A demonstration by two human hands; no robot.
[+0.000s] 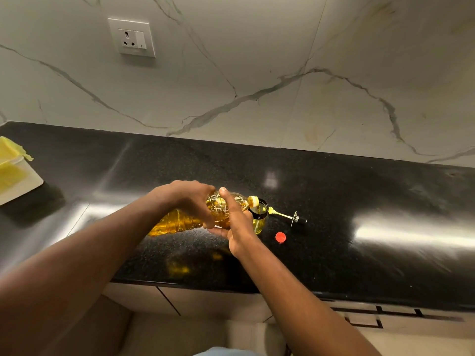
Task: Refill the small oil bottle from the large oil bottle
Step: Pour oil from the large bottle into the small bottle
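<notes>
The large clear oil bottle (180,222), full of yellow oil, lies tilted almost flat with its open yellow neck over the mouth of the small glass bottle (260,222). A thin stream of oil runs from the neck into it. The small bottle stands upright on the black counter, part filled. My left hand (189,199) grips the large bottle from above at its middle. My right hand (235,227) holds the same bottle from below near its shoulder, with the forefinger stretched along it.
The small bottle's pump top (290,216) with its yellow tube lies on the counter just right of it. A red cap (280,237) lies in front. A white tray with yellow cloth (15,173) sits at the far left. A wall socket (132,38) is above.
</notes>
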